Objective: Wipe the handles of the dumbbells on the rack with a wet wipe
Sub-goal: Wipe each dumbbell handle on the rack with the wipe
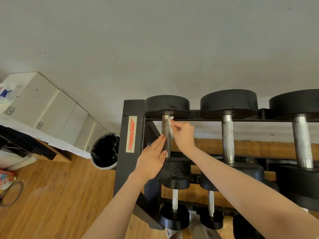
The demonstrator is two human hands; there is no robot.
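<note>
Head view, looking down on a black dumbbell rack (126, 135) standing against a pale wall (155, 49) on a wooden floor (60, 195). The rack's left post bears a cream label (131, 134) with red lettering. On the upper tier lie three dumbbells with knurled metal handles: the left dumbbell (167, 106), the middle dumbbell (228, 102) and the right dumbbell (296, 102), each with a black round head toward the wall and another toward the viewer. The right hand (183, 135) pinches a white wipe (171, 125) between curled fingers and holds it against the right side of the left dumbbell's handle (166, 133), near its far end, just below the far head. The left hand (152, 160) lies flat, fingers straight and together, with the fingertips touching the left side of the same handle and the palm over the near head. Both forearms are bare and reach up from the lower edge of the view. On the lower tier two smaller dumbbells (174, 200) lie side by side. Left of the rack stands a bin (105, 150) lined with a black bag, and beyond it a row of white boxes (51, 111) along the wall.
</note>
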